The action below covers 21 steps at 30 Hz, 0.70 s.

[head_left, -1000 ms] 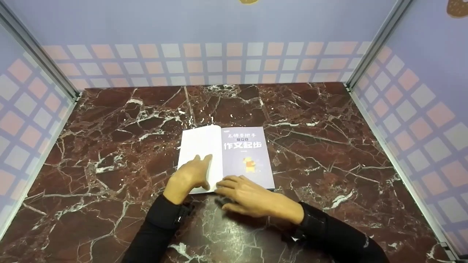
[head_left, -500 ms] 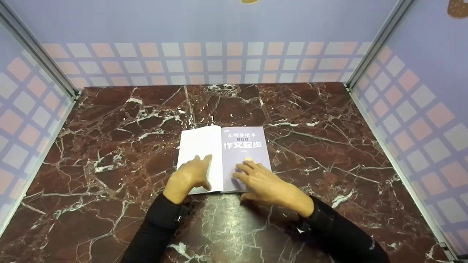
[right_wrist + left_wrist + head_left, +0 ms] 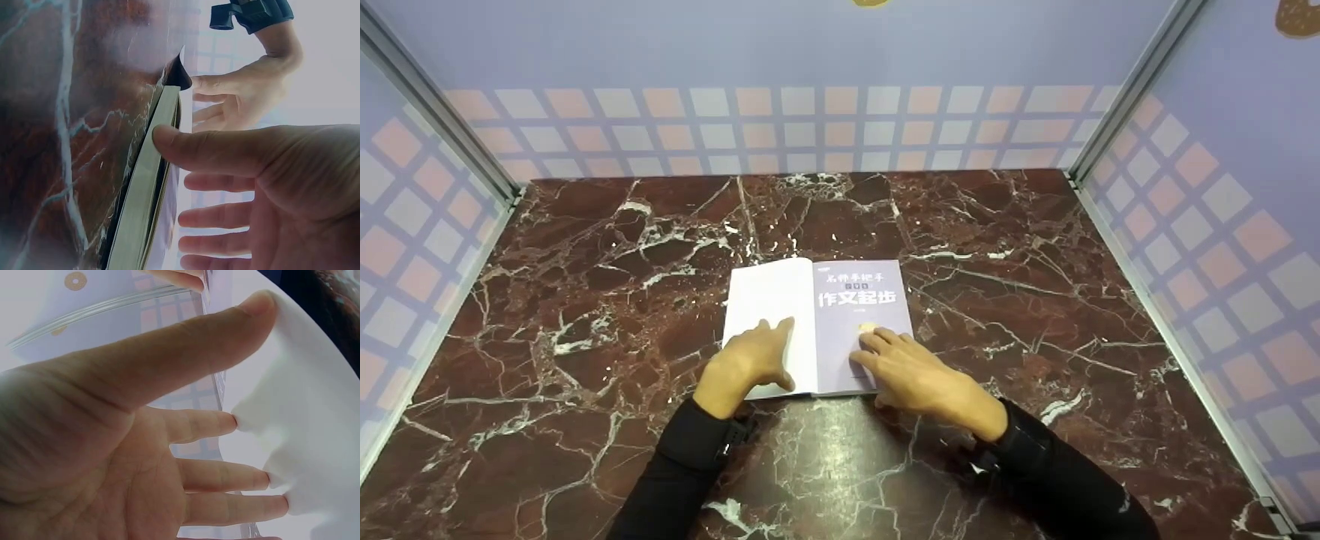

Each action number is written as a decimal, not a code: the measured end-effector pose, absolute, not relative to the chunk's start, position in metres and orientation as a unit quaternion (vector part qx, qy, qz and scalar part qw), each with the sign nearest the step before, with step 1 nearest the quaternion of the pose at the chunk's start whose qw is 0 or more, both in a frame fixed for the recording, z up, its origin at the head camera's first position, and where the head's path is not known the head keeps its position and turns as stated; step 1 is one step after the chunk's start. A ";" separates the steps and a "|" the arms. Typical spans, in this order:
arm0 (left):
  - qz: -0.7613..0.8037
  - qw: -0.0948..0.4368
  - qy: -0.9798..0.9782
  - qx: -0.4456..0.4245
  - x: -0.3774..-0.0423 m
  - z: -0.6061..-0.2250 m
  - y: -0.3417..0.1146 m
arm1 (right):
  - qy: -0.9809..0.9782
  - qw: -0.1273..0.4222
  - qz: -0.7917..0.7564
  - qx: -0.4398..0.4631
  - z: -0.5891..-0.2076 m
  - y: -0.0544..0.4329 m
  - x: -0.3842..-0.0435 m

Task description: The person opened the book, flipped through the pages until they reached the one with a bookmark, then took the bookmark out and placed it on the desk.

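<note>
An open book lies on the table, with a blank white left page [image 3: 772,292] and a lilac right page [image 3: 836,345] carrying white Chinese characters and a small yellow figure. My left hand [image 3: 746,367] rests on the white page. In the left wrist view its fingertips [image 3: 275,505] press the paper, thumb spread wide. Over the lower part of the lilac page lies my right hand [image 3: 919,379], covering most of the yellow figure. The right wrist view has its thumb [image 3: 169,140] at the lower edge of the page block [image 3: 132,225], the other fingers straight above the page.
Beneath the book is a dark red marbled table [image 3: 585,450] with white veins. Lilac panels with pink and white checks [image 3: 840,120] enclose its back and sides, joined by metal posts [image 3: 1132,97]. Both wrists wear black bands and sleeves [image 3: 675,465].
The right hand has gone from the book's lower middle, by the spine, rightward and up onto the lilac page, covering most of the yellow figure. The left hand stays in place.
</note>
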<state>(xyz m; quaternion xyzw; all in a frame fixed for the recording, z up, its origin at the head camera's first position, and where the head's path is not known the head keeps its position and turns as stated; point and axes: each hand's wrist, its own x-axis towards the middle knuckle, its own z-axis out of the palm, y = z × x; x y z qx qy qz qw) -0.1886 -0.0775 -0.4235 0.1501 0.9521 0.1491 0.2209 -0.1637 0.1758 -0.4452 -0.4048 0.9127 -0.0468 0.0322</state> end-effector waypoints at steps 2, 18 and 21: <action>0.149 0.220 0.952 0.150 -0.189 -0.423 -0.078 | 0.915 0.037 -0.042 -0.399 -0.444 0.176 -0.164; 0.152 0.216 0.953 0.150 -0.188 -0.423 -0.078 | 0.919 0.025 -0.040 -0.392 -0.444 0.182 -0.167; 0.153 0.215 0.953 0.151 -0.188 -0.423 -0.078 | 0.919 0.032 -0.038 -0.391 -0.443 0.183 -0.168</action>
